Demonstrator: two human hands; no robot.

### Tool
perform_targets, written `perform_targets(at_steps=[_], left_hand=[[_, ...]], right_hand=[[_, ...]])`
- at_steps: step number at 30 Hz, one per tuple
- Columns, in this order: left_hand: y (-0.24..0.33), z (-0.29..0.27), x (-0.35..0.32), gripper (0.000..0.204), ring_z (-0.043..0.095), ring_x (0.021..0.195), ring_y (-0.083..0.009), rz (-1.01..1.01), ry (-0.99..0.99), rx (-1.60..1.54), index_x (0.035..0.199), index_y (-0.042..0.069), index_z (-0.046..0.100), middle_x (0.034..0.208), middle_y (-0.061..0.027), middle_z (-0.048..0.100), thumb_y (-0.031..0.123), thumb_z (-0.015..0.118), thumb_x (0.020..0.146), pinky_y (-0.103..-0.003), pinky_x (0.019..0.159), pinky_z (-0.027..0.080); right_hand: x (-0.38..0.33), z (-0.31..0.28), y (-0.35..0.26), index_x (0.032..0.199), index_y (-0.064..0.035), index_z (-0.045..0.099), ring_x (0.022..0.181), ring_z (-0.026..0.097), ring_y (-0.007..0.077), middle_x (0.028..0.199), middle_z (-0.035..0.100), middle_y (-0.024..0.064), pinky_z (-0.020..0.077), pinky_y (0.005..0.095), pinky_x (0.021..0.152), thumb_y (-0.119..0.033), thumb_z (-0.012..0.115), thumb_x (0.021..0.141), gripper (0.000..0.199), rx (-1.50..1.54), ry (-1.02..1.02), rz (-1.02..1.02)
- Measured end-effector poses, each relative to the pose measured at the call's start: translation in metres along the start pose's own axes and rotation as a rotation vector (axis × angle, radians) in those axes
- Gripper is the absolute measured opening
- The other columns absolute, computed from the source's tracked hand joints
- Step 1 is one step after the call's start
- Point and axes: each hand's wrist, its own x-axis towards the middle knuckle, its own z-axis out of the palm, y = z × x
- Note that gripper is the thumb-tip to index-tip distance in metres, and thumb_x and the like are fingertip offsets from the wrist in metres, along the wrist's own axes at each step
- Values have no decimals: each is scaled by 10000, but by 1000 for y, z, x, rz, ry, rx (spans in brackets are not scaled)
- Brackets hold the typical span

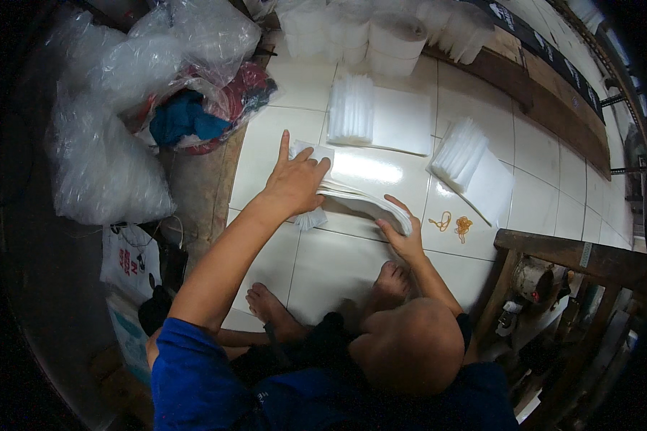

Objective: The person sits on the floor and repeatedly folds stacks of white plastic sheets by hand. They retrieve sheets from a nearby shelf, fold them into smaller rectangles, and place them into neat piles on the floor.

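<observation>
On the white tiled floor (338, 266) lies a stack of thin white sheets (363, 200), fanned out in front of my bare feet. My left hand (295, 179) presses flat on the left end of that stack, fingers spread. My right hand (401, 233) grips the stack's right edge, where the sheets curl upward. Two more bundles of the same white sheets lie farther off: one (352, 108) upright on a flat white sheet, another (459, 152) to the right.
Orange rubber bands (453, 224) lie on the tiles right of my hand. Big clear plastic bags (115, 129) with cloth pile up at left. White rolls (381, 32) stand at the back. A wooden frame with a machine (553, 273) is at right.
</observation>
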Motion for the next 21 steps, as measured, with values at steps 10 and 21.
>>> perform_targets(at_steps=[10, 21], left_hand=[[4, -39, 12, 352, 601, 1188, -261, 82, -398, 10, 1145, 145, 664, 1078, -67, 707, 240, 723, 812, -663, 1175, -27], [16, -12, 5, 552, 563, 1217, -278, -3, -330, 19, 1334, 74, 490, 1042, -126, 686, 160, 683, 825, -688, 1159, 23]], right_hand=[[-8, -9, 9, 1166, -16, 661, 942, 696, 215, 1037, 717, 126, 529, 317, 879, 31, 682, 823, 347, 2, 2, -15], [20, -33, -90, 1445, -29, 400, 1051, 637, 315, 1215, 621, 185, 506, 393, 907, -178, 810, 756, 816, -576, -72, -423]])
